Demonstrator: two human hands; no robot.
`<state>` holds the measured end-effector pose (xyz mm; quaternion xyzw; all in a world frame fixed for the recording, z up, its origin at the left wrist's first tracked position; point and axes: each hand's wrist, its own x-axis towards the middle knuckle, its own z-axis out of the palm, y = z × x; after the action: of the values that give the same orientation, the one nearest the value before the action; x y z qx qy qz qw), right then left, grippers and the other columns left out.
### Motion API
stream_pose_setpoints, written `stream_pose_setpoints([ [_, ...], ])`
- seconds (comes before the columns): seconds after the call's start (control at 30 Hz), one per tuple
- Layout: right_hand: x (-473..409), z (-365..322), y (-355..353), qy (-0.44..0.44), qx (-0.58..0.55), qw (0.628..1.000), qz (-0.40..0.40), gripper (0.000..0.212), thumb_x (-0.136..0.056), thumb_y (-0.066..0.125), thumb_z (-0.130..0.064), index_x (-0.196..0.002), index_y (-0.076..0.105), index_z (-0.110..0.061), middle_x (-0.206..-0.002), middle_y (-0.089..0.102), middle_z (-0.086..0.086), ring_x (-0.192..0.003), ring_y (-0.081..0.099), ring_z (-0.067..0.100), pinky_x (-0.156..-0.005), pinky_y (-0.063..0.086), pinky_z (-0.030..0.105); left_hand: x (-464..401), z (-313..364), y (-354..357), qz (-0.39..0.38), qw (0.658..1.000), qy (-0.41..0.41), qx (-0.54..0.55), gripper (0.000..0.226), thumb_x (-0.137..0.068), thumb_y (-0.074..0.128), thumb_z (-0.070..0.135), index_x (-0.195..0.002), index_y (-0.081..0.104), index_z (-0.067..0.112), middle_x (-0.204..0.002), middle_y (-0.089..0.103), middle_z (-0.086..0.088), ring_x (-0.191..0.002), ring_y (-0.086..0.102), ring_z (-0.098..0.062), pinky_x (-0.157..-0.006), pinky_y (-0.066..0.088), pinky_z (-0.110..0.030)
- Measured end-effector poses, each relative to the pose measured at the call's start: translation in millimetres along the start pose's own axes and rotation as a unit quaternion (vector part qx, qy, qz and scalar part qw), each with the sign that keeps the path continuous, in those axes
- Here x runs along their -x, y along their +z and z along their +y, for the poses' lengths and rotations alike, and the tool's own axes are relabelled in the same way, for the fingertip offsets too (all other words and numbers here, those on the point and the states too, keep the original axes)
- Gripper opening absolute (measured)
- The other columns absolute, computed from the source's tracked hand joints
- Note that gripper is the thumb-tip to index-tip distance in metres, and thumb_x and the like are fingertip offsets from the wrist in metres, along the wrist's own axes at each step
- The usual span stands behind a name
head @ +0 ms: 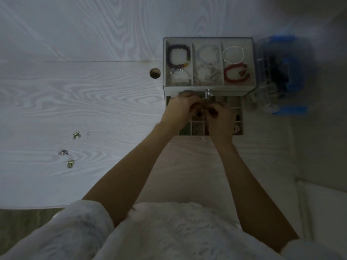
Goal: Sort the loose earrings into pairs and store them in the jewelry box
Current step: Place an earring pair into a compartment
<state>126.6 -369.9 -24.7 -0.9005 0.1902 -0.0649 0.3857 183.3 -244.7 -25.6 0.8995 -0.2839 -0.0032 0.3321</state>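
**Both hands over the open drawer, three earrings left on the desk**

Far left on the pale wood-grain desk (93, 94): three small metallic loose earrings, counted one (76, 135), two (63, 152), three (70, 163), well apart from everything else. Further right, a round cable hole (155, 73) just beside the grey glass-topped jewelry box (249, 64). Under the lid, three compartments: a dark purple beaded bracelet (178, 56) in the left one, pale translucent bracelets (208, 53) in the middle, a thin white bead string (233, 54) above a red beaded bracelet (235, 76) in the right. Below, a pulled-out gridded drawer (239, 109) of small cells.

Over that drawer, left hand (178, 111) and right hand (221, 119) nearly touching, fingers curled inward as if pinching something tiny; too dim and blurred to tell what, or whether anything is held at all.

Likely risks: a small earring slipping from the fingertips into the wrong cell, or a mismatched pairing in this poor light. Three on the desk is an odd count, so one may end up without a partner. Far right, a blurred blue-and-clear container (281, 76).
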Motion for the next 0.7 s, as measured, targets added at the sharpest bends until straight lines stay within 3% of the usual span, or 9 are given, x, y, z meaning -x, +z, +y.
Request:
stream_pose_setpoints([
  [0.23,-2.7,2.5,-6.5,0.038,-0.039,0.999,0.001,0.017,-0.087,0.060,-0.007,-0.102,0.069,-0.007,-0.095,0.071,0.012,-0.086,0.064,0.021,-0.080,0.050,0.028,-5.8,-2.8,24.5,0.026,0.996,-0.060,-0.065,0.016,-0.077,0.068,0.013,-0.093,0.071,0.013,-0.086,0.072,-0.010,-0.070,0.067,-0.030,-0.055,0.053,-0.035],
  [0.37,-8.9,5.7,-2.4,0.051,-0.021,0.998,0.021,0.017,-0.085,0.061,-0.010,-0.099,0.070,-0.011,-0.097,0.069,0.013,-0.086,0.064,0.022,-0.081,0.053,0.033,-6.8,3.3,21.7,0.012,0.995,-0.064,-0.073,0.026,-0.071,0.074,0.015,-0.097,0.068,0.014,-0.087,0.071,-0.010,-0.077,0.065,-0.031,-0.057,0.053,-0.036],
  [0.47,-9.0,0.5,5.8,0.080,-0.032,0.996,0.019,0.015,-0.084,0.064,-0.010,-0.098,0.069,-0.007,-0.094,0.069,0.014,-0.084,0.064,0.023,-0.079,0.053,0.031,4.4,-1.7,18.1,0.011,0.995,-0.058,-0.087,0.030,-0.069,0.076,0.015,-0.098,0.069,0.014,-0.091,0.070,-0.007,-0.086,0.063,-0.031,-0.058,0.052,-0.035],
  [0.63,-10.5,-9.0,18.5,0.132,-0.069,0.987,0.057,0.016,-0.082,0.067,-0.010,-0.097,0.067,-0.004,-0.092,0.071,0.013,-0.085,0.066,0.024,-0.080,0.054,0.034,11.7,-10.8,14.9,0.022,0.992,-0.038,-0.115,0.010,-0.071,0.074,0.017,-0.080,0.073,0.012,-0.082,0.070,-0.006,-0.085,0.061,-0.032,-0.055,0.051,-0.033],
  [0.7,-12.4,-12.6,19.2,0.144,-0.086,0.985,0.050,0.020,-0.081,0.067,-0.008,-0.101,0.066,-0.003,-0.095,0.072,0.013,-0.087,0.066,0.022,-0.080,0.052,0.028,14.4,-10.5,13.1,0.023,0.992,-0.028,-0.123,0.009,-0.071,0.073,0.020,-0.079,0.074,0.015,-0.079,0.071,-0.003,-0.086,0.061,-0.029,-0.055,0.050,-0.030],
])
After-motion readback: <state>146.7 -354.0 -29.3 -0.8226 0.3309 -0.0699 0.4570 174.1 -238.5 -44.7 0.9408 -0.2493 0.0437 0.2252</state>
